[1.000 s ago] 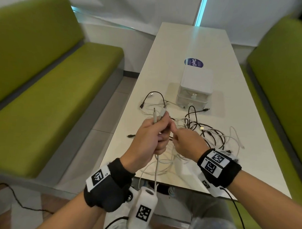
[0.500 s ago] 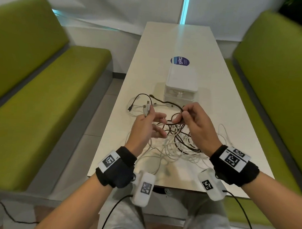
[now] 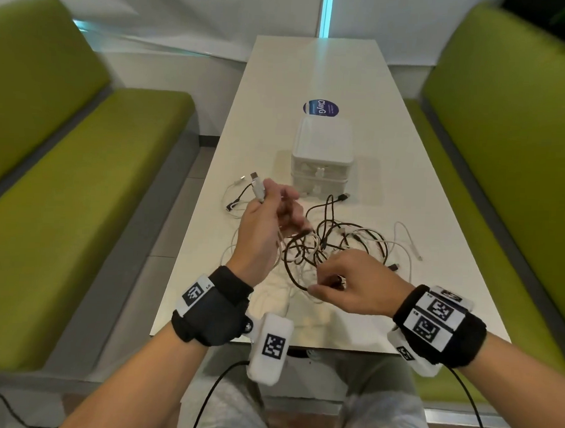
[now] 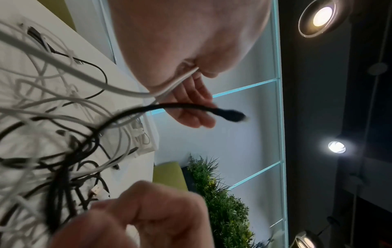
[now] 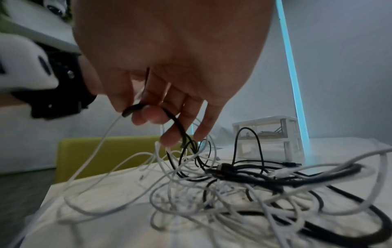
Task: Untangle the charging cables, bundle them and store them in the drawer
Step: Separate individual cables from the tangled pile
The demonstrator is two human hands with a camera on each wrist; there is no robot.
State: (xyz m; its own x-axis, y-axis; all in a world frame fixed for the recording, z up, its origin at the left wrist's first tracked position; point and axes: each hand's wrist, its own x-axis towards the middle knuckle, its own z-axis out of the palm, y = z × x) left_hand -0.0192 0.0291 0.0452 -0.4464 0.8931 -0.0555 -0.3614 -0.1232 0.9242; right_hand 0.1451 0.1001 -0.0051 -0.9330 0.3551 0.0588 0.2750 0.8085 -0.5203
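A tangle of white and black charging cables (image 3: 337,244) lies on the white table (image 3: 311,70) in the head view. My left hand (image 3: 275,204) is raised over its left side and grips a white cable (image 4: 180,78), whose USB plug (image 3: 256,184) sticks up above the fist. My right hand (image 3: 323,282) is nearer the table's front edge and pinches a loop of black cable (image 5: 135,107) drawn out of the tangle (image 5: 233,181). A black plug end (image 4: 231,115) passes in front of the left fingers. The small white drawer unit (image 3: 321,157) stands behind the cables, drawers shut.
Green benches (image 3: 68,174) run along both sides of the table. A blue round sticker (image 3: 320,108) lies behind the drawer unit (image 5: 267,134). Loose cable ends reach towards the table's left edge (image 3: 233,199) and right side (image 3: 408,244).
My right hand has dropped from near the drawer unit towards the front edge, drawing black cable with it. My left hand keeps hold of the white cable and has lifted slightly.
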